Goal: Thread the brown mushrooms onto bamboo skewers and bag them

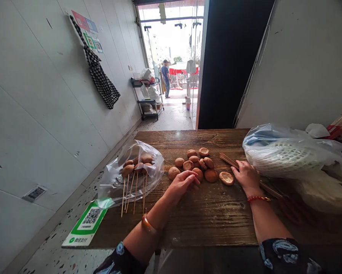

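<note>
My left hand (185,182) is over the table beside the loose mushrooms, its fingers loosely bent and slightly apart at the near side of a brown mushroom (198,174). I see nothing held in it. On the right, my right hand (246,176) has its fingers closed over a bundle of thin bamboo skewers (228,160); the bundle's middle is hidden under the hand. One mushroom (226,178) lies gills-up just left of that hand. Several skewered mushrooms (127,169) rest on a clear plastic bag (113,186) at the left, sticks pointing toward me.
A green QR-code sign (86,224) lies at the table's front left corner. Clear plastic bags (285,152) with white netted contents fill the right side of the wooden table (210,220). Beyond are a loaded cart (148,101) and a person (166,78) near the glass doorway.
</note>
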Motion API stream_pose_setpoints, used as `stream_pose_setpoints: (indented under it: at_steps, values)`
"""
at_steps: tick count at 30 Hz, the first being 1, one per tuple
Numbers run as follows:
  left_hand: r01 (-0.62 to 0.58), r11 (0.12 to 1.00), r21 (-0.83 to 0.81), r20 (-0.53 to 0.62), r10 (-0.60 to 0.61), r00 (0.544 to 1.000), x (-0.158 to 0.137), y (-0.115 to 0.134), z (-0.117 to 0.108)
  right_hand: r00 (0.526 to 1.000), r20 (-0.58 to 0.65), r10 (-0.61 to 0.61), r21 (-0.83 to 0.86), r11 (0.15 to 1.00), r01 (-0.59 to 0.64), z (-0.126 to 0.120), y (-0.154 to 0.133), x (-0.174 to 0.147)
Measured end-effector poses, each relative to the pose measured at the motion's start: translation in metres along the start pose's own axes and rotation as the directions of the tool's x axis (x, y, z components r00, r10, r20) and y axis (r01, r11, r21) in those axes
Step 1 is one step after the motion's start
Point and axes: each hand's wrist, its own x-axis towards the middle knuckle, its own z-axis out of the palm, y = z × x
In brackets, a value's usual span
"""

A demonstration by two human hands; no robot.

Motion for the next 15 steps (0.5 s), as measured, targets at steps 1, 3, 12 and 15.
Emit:
stream_pose_setpoints:
  at_steps: [1, 3, 12, 15]
  values:
    - [-0.003, 1.0, -0.004, 0.002, 0.003, 1.0, 0.0, 0.0, 0.0, 1.0, 0.0, 0.0, -0.001, 1.0, 0.0, 0.0, 0.0, 0.0]
    - [-0.008, 1.0, -0.012, 0.004, 0.008, 1.0, -0.001, 0.001, 0.0, 1.0, 0.0, 0.005, -0.005, 1.0, -0.005, -0.001, -0.001, -0.001]
    - [-0.025, 0.999, -0.021, -0.002, 0.025, 1.0, -0.002, 0.004, 0.001, 0.99, -0.139, -0.028, 0.009, 1.0, 0.03, -0.02, -0.017, -0.007]
    - [-0.036, 0.999, -0.029, -0.001, 0.036, 0.999, -0.002, 0.004, 0.001, 0.951, -0.283, -0.125, 0.046, 0.989, 0.143, -0.038, -0.029, -0.014]
